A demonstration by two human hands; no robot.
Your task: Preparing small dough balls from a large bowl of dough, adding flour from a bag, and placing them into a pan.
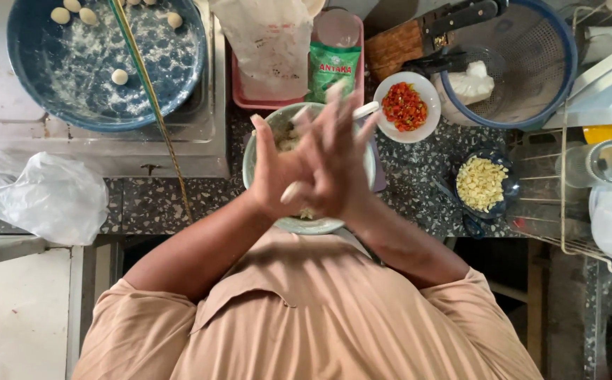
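— What was nearest the camera?

— The person's own chest in a tan shirt [306, 317], both forearms reaching away over the near edge of the speckled bench [418, 176].

— And the hands?

— The left hand [278, 169] and the right hand [338, 165] were pressed together palm to palm, fingers spread and blurred. A pale bit of dough [292, 191] showed between the palms at their near edge; whether it was gripped tight, I could not tell.

— Where was the bowl?

— The pale mixing bowl [306, 224] sat on the bench directly under the hands, its mixture mostly hidden by them.

— Farther off?

— Just right of the hands, a white bowl of chopped red chilli [404, 107], and right again a dark bowl of pale chopped pieces [482, 184]. Beyond the hands, a green packet [334, 70] in a pink tray [246, 88]. Far left, a blue dish [102, 63] held several small dough balls [119, 76]; far right, a blue colander [524, 63]. A clear plastic bag [39, 197] lay at the left.
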